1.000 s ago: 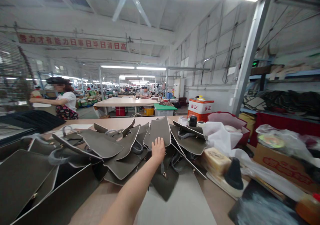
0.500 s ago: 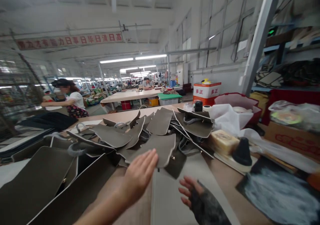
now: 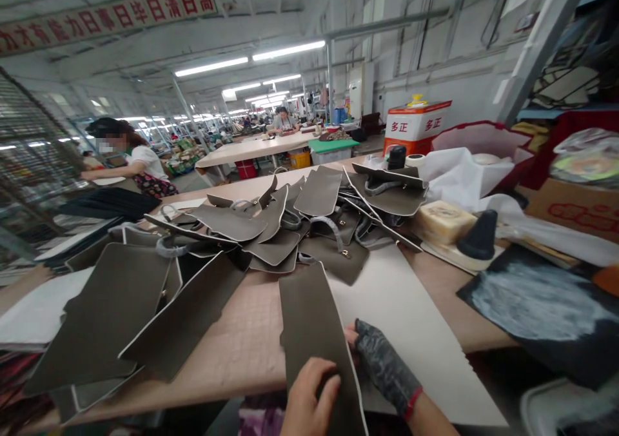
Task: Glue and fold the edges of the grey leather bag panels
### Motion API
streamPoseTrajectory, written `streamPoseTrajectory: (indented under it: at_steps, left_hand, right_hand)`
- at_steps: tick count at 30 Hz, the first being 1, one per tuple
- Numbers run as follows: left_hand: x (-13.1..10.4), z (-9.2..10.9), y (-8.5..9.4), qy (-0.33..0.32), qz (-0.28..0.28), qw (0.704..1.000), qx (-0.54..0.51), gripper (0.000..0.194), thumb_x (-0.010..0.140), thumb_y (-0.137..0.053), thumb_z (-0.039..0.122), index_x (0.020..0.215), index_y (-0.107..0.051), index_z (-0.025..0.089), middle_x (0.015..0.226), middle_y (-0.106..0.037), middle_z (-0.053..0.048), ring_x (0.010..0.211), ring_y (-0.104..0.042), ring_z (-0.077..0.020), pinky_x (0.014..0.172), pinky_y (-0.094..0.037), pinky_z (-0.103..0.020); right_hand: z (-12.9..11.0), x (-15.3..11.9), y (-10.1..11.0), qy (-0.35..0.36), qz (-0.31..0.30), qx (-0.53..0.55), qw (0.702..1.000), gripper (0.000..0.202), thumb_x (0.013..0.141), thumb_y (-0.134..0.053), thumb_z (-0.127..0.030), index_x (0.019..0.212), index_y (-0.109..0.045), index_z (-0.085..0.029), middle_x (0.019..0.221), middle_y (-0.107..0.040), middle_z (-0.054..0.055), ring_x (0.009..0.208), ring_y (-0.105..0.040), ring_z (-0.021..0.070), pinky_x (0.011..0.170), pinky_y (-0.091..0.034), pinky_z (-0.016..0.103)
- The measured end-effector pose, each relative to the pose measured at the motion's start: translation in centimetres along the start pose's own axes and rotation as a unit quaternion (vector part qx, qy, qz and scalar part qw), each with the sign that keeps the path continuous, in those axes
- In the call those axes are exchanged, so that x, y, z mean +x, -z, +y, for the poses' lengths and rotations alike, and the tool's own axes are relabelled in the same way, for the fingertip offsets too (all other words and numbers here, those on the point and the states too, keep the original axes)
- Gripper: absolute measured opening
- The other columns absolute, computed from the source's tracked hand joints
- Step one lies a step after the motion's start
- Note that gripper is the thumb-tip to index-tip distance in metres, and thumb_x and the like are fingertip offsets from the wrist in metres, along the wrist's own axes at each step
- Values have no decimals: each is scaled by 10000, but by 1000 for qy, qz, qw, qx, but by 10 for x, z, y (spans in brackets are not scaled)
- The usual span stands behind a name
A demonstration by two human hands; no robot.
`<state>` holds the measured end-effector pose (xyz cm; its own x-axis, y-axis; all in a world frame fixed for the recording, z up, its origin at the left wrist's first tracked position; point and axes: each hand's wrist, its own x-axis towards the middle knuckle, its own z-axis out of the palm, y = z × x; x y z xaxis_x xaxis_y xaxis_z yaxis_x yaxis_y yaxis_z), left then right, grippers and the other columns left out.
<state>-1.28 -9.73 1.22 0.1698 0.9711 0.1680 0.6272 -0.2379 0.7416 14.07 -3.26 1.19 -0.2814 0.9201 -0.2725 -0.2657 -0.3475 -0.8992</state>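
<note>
A dark olive-grey bag piece with white edges [image 3: 314,320] stands tilted in front of me, at the near edge of the table. My left hand [image 3: 311,397] has its fingers curled against the lower front of this piece. On the other side, my right hand [image 3: 380,362], in a dark grey fingerless glove with a red cuff, grips the right edge; its fingertips are partly hidden behind the piece. Beyond both hands lies a heap of similar bag pieces [image 3: 271,242], some with wrapped grey handles and small metal fittings. A pale board [image 3: 411,320] lies under the right hand.
More large bag panels [image 3: 111,307] lean at the left. To the right are a yellowish block [image 3: 445,222], a black cone-shaped object [image 3: 478,235] and a black sheet smeared with white [image 3: 536,300]. A co-worker [image 3: 130,158] is at the far left, another person farther back.
One bag piece has come off the heap towards me and now stands between my hands. My left hand has drawn back, and my open right hand has closed on its edge. The view has tilted down.
</note>
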Motion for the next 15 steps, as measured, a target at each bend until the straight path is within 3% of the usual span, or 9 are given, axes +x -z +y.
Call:
streamPoseTrajectory:
  at_steps: [2, 5, 9, 15]
  left_hand:
    - [19, 12, 3, 108, 2, 992, -67, 267, 865, -434, 401, 818, -579, 183, 797, -624, -41, 778, -592, -165, 720, -486, -262]
    - [43, 15, 2, 191, 9, 976, -108, 291, 802, -495, 454, 687, -463, 188, 616, -506, 28, 621, -515, -135, 580, -446, -234]
    - [53, 9, -2, 217, 9, 966, -141, 338, 749, -529, 490, 644, -382, 203, 542, -425, 65, 537, -455, -109, 493, -387, -205]
    - [50, 10, 6, 242, -8, 956, -166, 366, 754, -482, 538, 639, -378, 206, 549, -448, 51, 515, -473, -120, 447, -378, -212]
  right_hand:
    - [-4, -3, -1, -5, -12, -5, 1000, 305, 665, -635, -425, 573, -478, -180, 490, -452, -47, 434, -385, 86, 441, -295, 228]
    - [-8, -5, -2, 9, -16, -10, 1000, 262, 644, -629, -389, 581, -497, -172, 506, -457, -47, 468, -398, 90, 479, -311, 232]
    - [-10, -5, -6, 28, -36, -16, 999, 261, 635, -628, -395, 603, -543, -150, 546, -496, -26, 523, -423, 103, 527, -337, 244]
    - [-17, -4, -13, 33, -48, -58, 997, 263, 625, -600, -414, 600, -535, -160, 532, -473, -30, 507, -408, 108, 513, -348, 253]
